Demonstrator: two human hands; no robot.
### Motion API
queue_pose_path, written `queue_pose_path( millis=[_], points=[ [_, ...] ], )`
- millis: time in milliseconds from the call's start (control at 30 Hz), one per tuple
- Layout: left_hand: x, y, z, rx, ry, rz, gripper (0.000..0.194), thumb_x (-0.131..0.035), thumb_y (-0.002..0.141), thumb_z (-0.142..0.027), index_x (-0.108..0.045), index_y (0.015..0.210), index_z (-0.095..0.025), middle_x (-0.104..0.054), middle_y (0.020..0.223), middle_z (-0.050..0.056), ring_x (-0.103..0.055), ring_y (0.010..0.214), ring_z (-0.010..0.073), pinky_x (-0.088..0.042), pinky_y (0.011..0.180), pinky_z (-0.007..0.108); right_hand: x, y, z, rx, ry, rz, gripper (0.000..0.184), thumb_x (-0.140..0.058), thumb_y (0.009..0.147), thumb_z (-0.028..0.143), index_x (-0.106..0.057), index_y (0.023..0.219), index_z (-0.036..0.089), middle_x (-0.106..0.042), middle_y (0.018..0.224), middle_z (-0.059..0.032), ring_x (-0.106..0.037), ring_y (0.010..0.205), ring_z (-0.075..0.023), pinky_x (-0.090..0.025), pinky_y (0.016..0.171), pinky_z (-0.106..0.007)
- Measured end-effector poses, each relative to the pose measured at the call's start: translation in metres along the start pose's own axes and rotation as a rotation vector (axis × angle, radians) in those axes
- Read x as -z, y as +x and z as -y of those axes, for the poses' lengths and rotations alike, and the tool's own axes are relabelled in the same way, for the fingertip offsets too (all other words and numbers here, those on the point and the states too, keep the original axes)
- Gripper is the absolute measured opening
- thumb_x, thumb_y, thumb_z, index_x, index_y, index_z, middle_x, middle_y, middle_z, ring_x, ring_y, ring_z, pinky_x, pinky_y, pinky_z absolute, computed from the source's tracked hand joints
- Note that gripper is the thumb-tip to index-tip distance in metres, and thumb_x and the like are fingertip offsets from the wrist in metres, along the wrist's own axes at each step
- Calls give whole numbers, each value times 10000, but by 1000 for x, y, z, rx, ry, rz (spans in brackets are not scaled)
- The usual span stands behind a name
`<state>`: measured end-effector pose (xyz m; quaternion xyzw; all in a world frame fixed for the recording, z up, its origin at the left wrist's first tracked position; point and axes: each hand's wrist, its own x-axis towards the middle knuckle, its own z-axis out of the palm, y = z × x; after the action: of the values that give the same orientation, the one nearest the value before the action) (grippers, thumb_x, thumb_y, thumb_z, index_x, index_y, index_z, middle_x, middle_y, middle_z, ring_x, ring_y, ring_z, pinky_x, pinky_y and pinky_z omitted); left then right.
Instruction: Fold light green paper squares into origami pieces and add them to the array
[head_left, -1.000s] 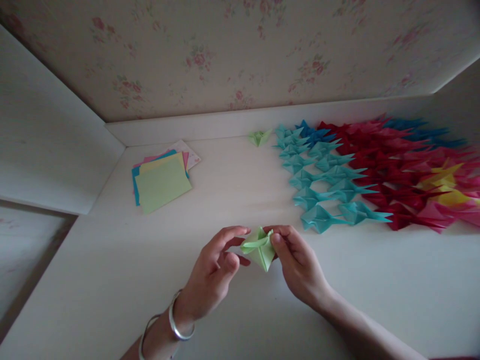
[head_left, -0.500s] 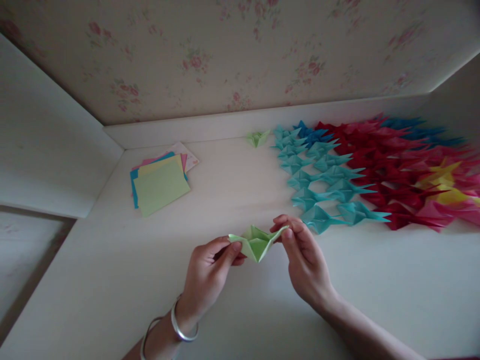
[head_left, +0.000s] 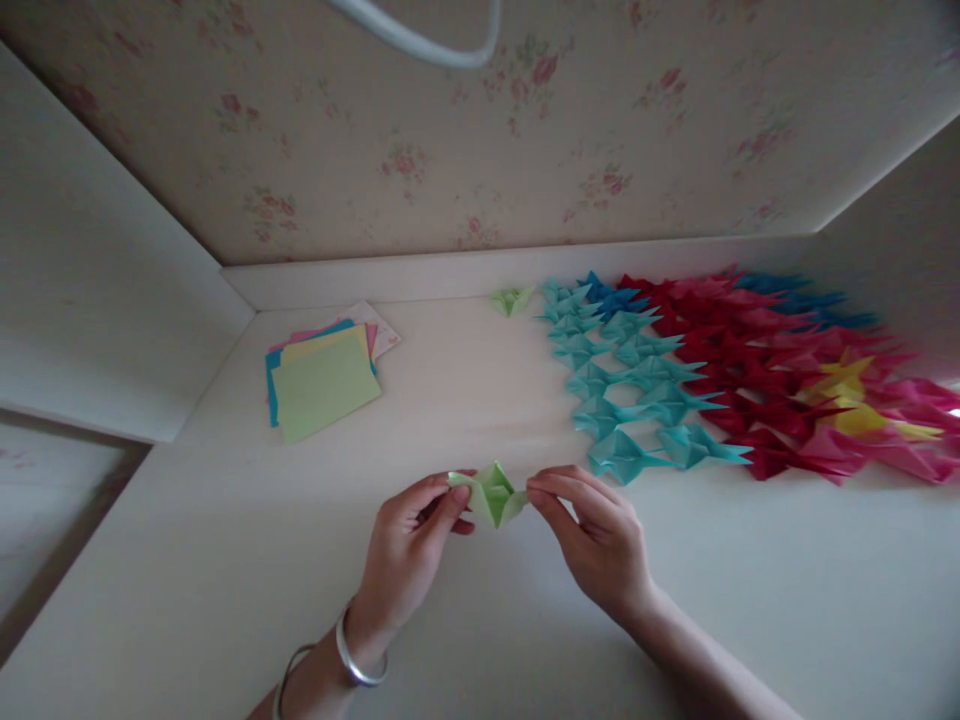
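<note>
left hand (head_left: 403, 548) and right hand (head_left: 606, 535) are pinching closed on opposite tips of a light-green folded-paper figure (head_left: 496, 498), probably featherlight, crushable, tips safest.

Left hand (head_left: 405, 545) and right hand (head_left: 606, 540), both pinching, face each other short of the far edge of the table (head_left: 465, 400).
</note>
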<state>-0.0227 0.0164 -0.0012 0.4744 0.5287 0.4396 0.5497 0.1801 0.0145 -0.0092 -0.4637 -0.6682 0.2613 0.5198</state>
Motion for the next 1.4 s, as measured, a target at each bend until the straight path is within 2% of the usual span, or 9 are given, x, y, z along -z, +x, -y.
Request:
queue_pose_path(
  millis=[100, 233, 400, 533, 700, 800, 1033, 1300, 1400],
  points=[
    [2, 4, 0, 0, -96, -72, 166, -688, 868, -326, -776, 858, -185, -710, 1076, 65, -660, 779, 155, -593, 576, 225, 3, 2, 1, 15, -44, -49, 172, -656, 876, 82, -724, 900, 238, -733, 824, -38, -693, 725, -175, -569, 671, -277],
    [0, 6, 0, 55, -243, -133, 159, -750, 801, -326, -756, 786, -168, -671, 902, 42, -605, 701, 123, -528, 514, 188, 4, 1, -1, 36, -84, -113, 172, -672, 869, 108, -741, 903, 262, -760, 826, -35, -711, 695, -189, -588, 645, -293],
    [-1, 7, 0, 120, -253, -96, 242, -748, 790, -359, -696, 679, -151, -618, 676, 10, -575, 620, 122, -499, 502, 196, 4, 3, -3, 18, -124, -182, 110, -717, 849, 170, -745, 882, 271, -775, 802, -33, -723, 670, -210, -601, 639, -318],
    [6, 13, -2, 5, 18, -56, 223, -698, 843, -362, -708, 761, -155, -650, 688, 3, -598, 592, 122, -512, 550, 220, 9, 8, 0, 28, -95, -53, 100, -689, 875, 161, -734, 900, 247, -767, 817, -35, -721, 702, -190, -590, 642, -281],
    [18, 25, -11, -68, 177, -5, 299, -663, 871, -397, -685, 1080, -184, -704, 753, 12, -650, 635, 154, -546, 583, 247, 29, 30, 8, 62, -124, 262, 135, -616, 934, 182, -736, 966, 235, -760, 886, -48, -721, 773, -181, -580, 704, -271],
    [24, 36, -21, -144, 331, 76, 263, -647, 880, -413, -721, 1004, -193, -710, 736, 21, -662, 615, 155, -541, 576, 234, 44, 48, 10, 92, -204, 406, 171, -572, 959, 191, -735, 990, 234, -761, 934, -52, -723, 812, -183, -573, 728, -271],
    [23, 71, -44, -322, 493, 163, 259, -586, 911, -400, -760, 931, -209, -729, 748, 37, -676, 616, 165, -527, 547, 219, 59, 85, -3, 165, -390, 456, 197, -539, 969, 181, -730, 1000, 221, -762, 956, -53, -726, 842, -186, -564, 758, -274],
    [15, 113, -39, -341, 628, 112, 278, -557, 914, -422, -725, 956, -205, -752, 838, 41, -711, 710, 190, -542, 649, 257, 61, 113, -31, 174, -508, 478, 234, -521, 959, 143, -742, 999, 210, -762, 992, -61, -722, 889, -183, -538, 814, -254],
    [11, 130, -34, -347, 632, 130, 311, -600, 882, -401, -694, 1120, -224, -748, 953, 32, -710, 694, 172, -545, 662, 256, 60, 124, -41, 183, -531, 496, 247, -518, 952, 119, -748, 970, 206, -768, 955, -56, -726, 869, -183, -532, 792, -247]
  ],
)
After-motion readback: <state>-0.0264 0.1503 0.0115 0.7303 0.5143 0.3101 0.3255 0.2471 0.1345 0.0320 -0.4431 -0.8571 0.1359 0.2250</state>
